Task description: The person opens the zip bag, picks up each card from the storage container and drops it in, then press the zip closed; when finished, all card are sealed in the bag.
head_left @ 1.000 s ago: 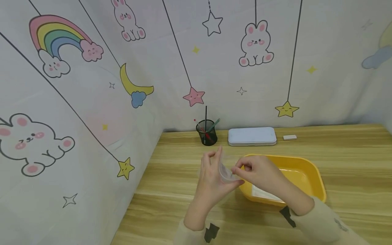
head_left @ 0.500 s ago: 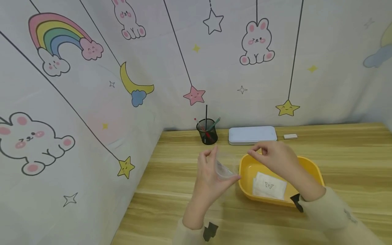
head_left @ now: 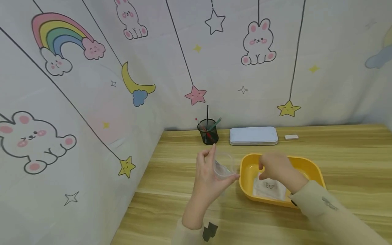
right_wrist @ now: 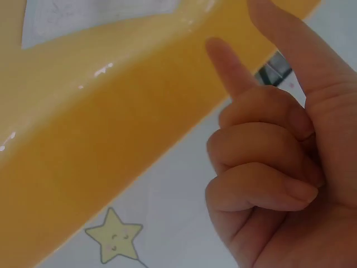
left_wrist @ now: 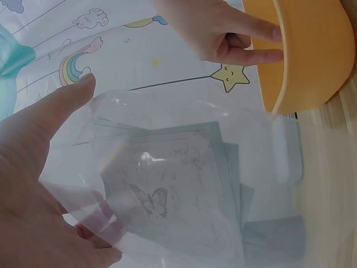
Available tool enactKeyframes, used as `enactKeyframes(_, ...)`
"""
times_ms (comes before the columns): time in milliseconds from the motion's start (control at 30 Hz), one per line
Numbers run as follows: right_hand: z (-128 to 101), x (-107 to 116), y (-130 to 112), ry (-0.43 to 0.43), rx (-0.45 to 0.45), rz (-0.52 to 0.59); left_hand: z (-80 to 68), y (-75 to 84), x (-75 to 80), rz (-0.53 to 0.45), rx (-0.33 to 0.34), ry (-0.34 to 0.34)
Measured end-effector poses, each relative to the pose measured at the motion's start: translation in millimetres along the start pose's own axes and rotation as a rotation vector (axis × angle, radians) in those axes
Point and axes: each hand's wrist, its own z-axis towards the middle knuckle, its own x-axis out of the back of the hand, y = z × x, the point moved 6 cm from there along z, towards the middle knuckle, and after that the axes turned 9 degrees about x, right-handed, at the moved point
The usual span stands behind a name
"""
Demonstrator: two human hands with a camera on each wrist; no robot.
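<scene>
Head view, left hand (head_left: 211,177) gripping clear bag (head_left: 224,167), right hand (head_left: 274,167) over yellow tray (head_left: 313,170)

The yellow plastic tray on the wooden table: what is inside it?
Inside the yellow plastic tray lies a white packet with a butterfly print. The right hand hovers above, hiding part of the tray's floor.

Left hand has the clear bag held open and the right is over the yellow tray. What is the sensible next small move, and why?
Probably lower the right hand and pinch the butterfly card in the yellow tray. That hand holds nothing and hovers just above the card, while the left hand holds the clear bag, which already contains similar cards.
</scene>
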Motion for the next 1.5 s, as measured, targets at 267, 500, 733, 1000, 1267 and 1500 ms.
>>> enactKeyframes(267,2.8,-16.4,8.6,-0.118,-0.111,0.016,-0.2,0.7,-0.1,-0.001,0.001,-0.003)
enactKeyframes(500,5.8,-31.3,9.4,-0.148,-0.099,-0.011,-0.8,1.1,0.3,0.003,0.007,-0.01)
enactKeyframes(733,6.3,-33.2,11.2,-0.151,-0.112,-0.009,-0.9,0.2,-0.1,0.007,0.007,-0.015)
enactKeyframes(1000,3.9,-21.3,6.4,-0.141,-0.108,0.04,-1.3,-0.7,-0.6,0.011,0.003,-0.014)
enactKeyframes(1267,-2.3,1.6,-3.9,-0.082,0.009,0.062,-1.5,-0.5,0.0,0.016,-0.013,-0.003)
enactKeyframes(1500,-6.0,19.0,-6.6,-0.047,0.03,-0.003,-0.9,-0.1,-0.6,0.021,-0.02,0.0)
